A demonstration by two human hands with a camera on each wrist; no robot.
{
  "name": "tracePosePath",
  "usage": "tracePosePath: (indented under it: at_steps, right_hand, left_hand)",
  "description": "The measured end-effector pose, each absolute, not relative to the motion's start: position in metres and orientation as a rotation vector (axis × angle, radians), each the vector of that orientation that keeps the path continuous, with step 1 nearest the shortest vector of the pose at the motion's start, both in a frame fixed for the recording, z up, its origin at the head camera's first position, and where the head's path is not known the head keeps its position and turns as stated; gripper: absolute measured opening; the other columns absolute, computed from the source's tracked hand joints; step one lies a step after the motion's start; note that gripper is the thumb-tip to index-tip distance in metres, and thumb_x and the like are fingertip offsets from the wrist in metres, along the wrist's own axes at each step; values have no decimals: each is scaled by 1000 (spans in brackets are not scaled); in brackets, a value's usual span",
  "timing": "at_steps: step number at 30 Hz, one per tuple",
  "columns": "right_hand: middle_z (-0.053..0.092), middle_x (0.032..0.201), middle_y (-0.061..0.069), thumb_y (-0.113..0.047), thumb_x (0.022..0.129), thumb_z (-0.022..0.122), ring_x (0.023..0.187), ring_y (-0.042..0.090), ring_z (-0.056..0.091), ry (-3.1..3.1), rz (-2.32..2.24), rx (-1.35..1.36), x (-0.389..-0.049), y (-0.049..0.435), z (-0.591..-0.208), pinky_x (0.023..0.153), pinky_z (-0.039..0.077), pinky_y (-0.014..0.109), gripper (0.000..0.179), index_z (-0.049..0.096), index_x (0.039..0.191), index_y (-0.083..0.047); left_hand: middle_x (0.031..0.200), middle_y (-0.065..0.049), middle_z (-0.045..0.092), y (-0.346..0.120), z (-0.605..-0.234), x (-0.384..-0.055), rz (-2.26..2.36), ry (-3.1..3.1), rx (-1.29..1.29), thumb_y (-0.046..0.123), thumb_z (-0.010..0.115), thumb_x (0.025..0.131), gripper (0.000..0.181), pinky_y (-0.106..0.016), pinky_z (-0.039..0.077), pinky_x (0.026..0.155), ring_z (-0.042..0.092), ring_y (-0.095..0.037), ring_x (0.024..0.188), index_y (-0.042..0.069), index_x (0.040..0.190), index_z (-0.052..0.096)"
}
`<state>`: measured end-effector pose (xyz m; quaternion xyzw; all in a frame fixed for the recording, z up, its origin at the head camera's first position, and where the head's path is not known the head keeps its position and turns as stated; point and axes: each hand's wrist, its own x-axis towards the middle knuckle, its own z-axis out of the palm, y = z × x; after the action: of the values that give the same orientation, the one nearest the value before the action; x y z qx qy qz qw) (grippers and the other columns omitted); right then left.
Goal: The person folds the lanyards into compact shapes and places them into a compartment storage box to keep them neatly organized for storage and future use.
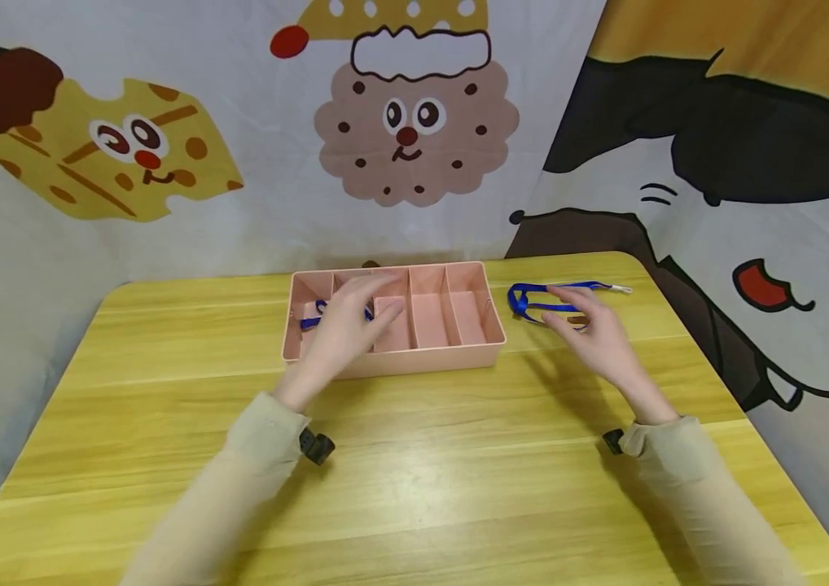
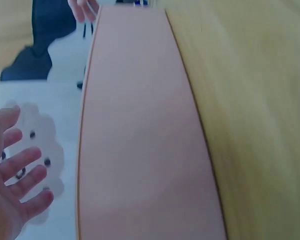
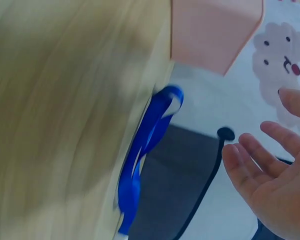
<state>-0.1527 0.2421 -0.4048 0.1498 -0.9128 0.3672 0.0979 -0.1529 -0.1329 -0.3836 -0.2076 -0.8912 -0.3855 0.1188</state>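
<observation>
A pink divided box [image 1: 390,362] stands toward the back of the table. My left hand [image 1: 344,325] hovers over its left half, fingers spread and nothing in them. Beneath that hand a blue strap [image 1: 309,323] lies in the left compartments, partly hidden by the hand. On the tabletop right of the box is a blue lanyard [image 1: 522,303] with a metal clip [image 1: 621,289] at its far right end. My right hand [image 1: 598,338] is held above this lanyard, its fingers loosely bent and holding nothing, as the right wrist view also shows.
The wooden table [image 1: 414,472] reaches a cloth backdrop [image 1: 239,228] printed with cartoon figures close behind the box. Thin upright dividers [image 1: 451,313] split the box into several compartments.
</observation>
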Motion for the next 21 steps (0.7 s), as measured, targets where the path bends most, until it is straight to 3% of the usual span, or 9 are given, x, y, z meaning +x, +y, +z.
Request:
tracePosePath:
  at_steps: [5,8,11,17,21]
  right_hand:
    - [61,141,25,-16,103,69,120,43,63,-2698,957,462,-153,265,-406,86,41,1,45,60,145,-2]
    - [60,144,25,-16,102,70,126,44,60,-2710,896,455,-152,279,-408,91,48,19,46,60,145,-1]
    - [59,145,26,-12,100,72,131,47,57,-2705,831,451,-152,292,-409,91,48,32,47,61,143,1]
    - [60,143,29,-8,97,74,128,47,58,-2676,753,498,-159,314,-413,87,40,22,46,63,140,3]
    - [59,142,30,-8,99,72,127,48,57,-2698,718,505,-166,329,-418,89,45,34,44,62,140,4]
  left_hand:
    - [143,-14,68,-105,-387,-142,-1160,-2572,-651,25,71,102,42,-53,44,122,61,-34,138,9,140,67]
    - [146,-14,67,-88,-389,-138,-1192,-2568,-689,25,70,102,42,-53,41,125,60,-33,140,9,140,66]
    - [147,-13,66,-72,-390,-135,-1231,-2561,-718,24,70,102,42,-52,39,127,59,-33,142,10,141,65]
    - [149,-11,64,-41,-389,-128,-1298,-2555,-746,27,70,102,43,-52,39,127,57,-32,144,12,142,65]
    - [150,-9,64,-15,-388,-124,-1254,-2572,-826,29,69,103,43,-46,43,125,58,-28,143,14,143,65]
